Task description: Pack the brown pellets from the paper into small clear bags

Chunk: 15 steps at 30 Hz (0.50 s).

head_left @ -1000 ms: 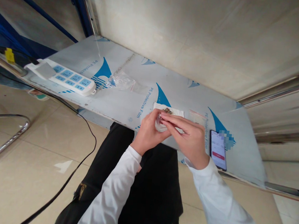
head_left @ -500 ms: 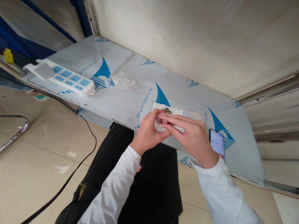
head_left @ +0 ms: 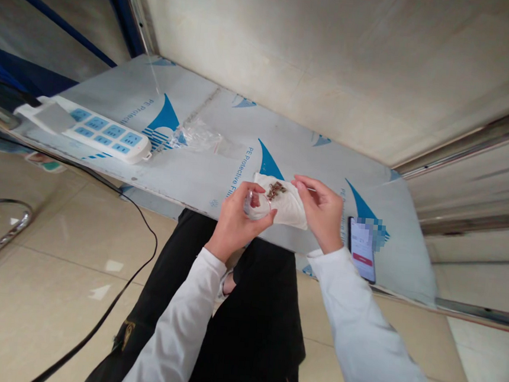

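Observation:
Fingers and thumb of my left hand (head_left: pixel 241 216) curl round a small clear round cup (head_left: pixel 257 207), held just above the table near its front edge. Beside it lies a white tissue (head_left: pixel 292 209) bearing a little heap of small brownish metal pieces (head_left: pixel 276 190). Over the tissue's right side, my right hand (head_left: pixel 321 212) has thumb and forefinger pinched together. Whatever sits between those fingertips is too small to make out. The two hands are apart, with the tissue between them.
A white power strip (head_left: pixel 103 131) with blue sockets lies on the left of the film-covered table (head_left: pixel 202 177). Crumpled clear plastic bags (head_left: pixel 201 137) rest right of it. A phone (head_left: pixel 362 248) lies right of my right hand. A black cable (head_left: pixel 141 264) hangs down to the floor.
My right hand has drawn away from the cup to the right and is now over the tissue's right side. The cup in my left hand has moved slightly left, uncovering the metal pieces.

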Each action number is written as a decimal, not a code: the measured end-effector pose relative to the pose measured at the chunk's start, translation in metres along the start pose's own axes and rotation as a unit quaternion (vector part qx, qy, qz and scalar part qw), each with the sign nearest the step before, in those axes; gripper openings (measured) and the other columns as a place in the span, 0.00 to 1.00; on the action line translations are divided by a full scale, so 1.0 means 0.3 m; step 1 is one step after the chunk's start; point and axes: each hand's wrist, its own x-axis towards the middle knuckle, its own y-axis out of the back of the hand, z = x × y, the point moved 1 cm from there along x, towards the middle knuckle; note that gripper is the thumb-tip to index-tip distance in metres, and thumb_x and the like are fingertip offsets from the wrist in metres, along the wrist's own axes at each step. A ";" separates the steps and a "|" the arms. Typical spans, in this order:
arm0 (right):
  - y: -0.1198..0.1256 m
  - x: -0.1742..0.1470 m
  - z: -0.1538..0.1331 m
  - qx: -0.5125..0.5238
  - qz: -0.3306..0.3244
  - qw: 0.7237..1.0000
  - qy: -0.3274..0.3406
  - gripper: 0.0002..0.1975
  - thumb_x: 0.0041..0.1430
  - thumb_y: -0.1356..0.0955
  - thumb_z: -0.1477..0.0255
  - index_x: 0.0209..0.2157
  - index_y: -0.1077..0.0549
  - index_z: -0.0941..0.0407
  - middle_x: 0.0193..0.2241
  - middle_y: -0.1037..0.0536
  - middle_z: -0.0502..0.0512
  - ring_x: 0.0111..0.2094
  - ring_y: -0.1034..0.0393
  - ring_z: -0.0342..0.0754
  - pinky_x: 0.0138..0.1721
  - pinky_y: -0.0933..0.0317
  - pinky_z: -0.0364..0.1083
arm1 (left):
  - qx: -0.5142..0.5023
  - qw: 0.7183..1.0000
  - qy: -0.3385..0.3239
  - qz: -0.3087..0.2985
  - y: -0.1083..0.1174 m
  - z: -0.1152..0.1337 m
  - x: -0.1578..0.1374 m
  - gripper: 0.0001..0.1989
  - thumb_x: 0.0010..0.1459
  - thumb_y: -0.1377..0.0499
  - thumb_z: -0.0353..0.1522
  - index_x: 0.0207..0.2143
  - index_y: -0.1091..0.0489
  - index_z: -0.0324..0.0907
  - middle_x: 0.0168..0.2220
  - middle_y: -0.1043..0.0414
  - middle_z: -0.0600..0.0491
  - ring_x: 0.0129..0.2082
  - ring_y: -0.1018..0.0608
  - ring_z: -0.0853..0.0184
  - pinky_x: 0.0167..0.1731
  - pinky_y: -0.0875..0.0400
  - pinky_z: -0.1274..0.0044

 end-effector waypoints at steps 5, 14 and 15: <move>-0.083 0.018 0.241 -0.176 -0.118 0.977 -0.015 0.10 0.55 0.32 0.69 0.36 0.20 0.58 0.34 0.22 0.59 0.34 0.29 0.51 0.42 0.34 0.51 | 0.016 0.999 0.021 0.019 0.032 -0.026 0.009 0.18 0.47 0.34 0.34 0.40 0.36 0.43 0.27 0.35 0.60 0.27 0.29 0.73 0.33 0.34 0.79; -0.156 0.019 0.250 -0.226 -0.109 0.968 -0.024 0.09 0.56 0.33 0.73 0.36 0.20 0.57 0.34 0.23 0.60 0.38 0.30 0.53 0.44 0.37 0.51 | 0.035 0.999 0.033 0.018 0.041 -0.047 0.010 0.18 0.47 0.34 0.35 0.40 0.36 0.44 0.27 0.34 0.60 0.27 0.29 0.73 0.33 0.34 0.80; -0.153 0.025 0.249 -0.226 -0.104 0.968 -0.027 0.08 0.55 0.33 0.73 0.35 0.20 0.58 0.33 0.23 0.59 0.37 0.30 0.52 0.43 0.37 0.51 | 0.036 0.999 0.034 0.016 0.039 -0.048 0.009 0.18 0.47 0.34 0.35 0.40 0.36 0.44 0.27 0.34 0.59 0.27 0.29 0.73 0.32 0.34 0.80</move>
